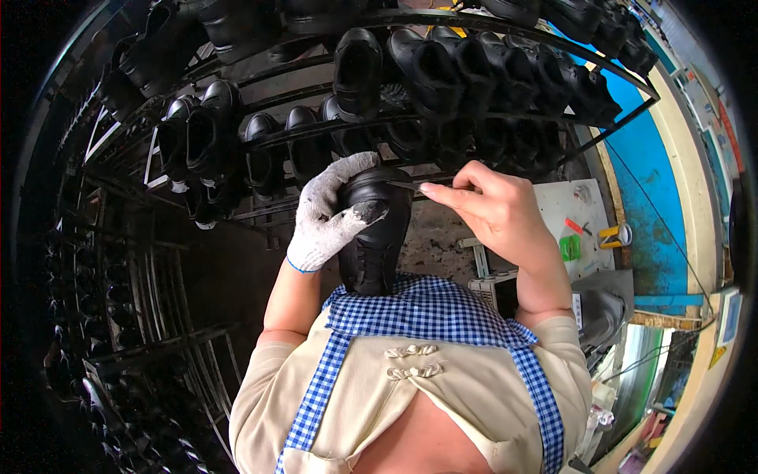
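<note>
A black lace-up shoe point(380, 193) stands against my apron, its toe pointing away from me and its laces near my body. My left hand point(325, 213), in a worn whitish knit glove with a dark-stained thumb, is closed around the toe end from the left side. My bare right hand point(493, 207) is to the right of the shoe, its fingers curled and the index finger stretched toward the toe. Between its fingertips and the shoe shows a thin, narrow tool point(404, 185), too small to name. Its tip lies at the toe's upper edge.
Metal racks point(442, 118) with rows of black shoes point(358, 71) stand just ahead. Another shoe rack point(150, 347) fills the left side. A pale tabletop point(562, 207) at right carries a green piece point(569, 247) and a yellow-and-white can point(615, 236).
</note>
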Motion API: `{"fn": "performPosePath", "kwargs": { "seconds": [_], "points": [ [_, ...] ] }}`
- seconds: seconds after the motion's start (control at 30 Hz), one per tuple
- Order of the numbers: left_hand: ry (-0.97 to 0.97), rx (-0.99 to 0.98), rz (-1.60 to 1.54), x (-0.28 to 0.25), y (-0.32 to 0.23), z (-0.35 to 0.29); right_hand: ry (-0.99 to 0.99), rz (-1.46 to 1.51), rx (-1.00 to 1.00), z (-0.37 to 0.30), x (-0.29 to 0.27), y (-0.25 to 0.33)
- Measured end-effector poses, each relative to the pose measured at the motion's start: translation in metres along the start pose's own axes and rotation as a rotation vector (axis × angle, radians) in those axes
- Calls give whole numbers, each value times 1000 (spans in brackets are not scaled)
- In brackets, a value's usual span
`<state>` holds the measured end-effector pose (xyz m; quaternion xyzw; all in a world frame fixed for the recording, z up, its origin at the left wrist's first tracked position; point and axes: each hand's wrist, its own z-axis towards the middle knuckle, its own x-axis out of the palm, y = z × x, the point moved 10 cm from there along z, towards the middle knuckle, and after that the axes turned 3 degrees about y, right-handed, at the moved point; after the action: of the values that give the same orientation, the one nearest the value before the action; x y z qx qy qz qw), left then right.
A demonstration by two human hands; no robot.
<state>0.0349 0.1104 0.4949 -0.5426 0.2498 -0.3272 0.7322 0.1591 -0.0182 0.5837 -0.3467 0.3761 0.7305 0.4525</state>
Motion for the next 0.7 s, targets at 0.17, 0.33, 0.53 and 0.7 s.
{"fn": "performPosePath", "kwargs": {
  "seconds": [0.17,0.33,0.53,0.7],
  "points": [
    [-7,3,-22,-1,3,3,-34,-132,-19,6,2,9],
    [4,31,-16,-3,4,6,-118,-111,-29,11,16,9],
    [-30,20,-114,-10,4,8,-228,151,70,0,20,-24],
    [-297,85,-187,-67,15,4,-108,330,279,-35,55,-71]
  ]
}}
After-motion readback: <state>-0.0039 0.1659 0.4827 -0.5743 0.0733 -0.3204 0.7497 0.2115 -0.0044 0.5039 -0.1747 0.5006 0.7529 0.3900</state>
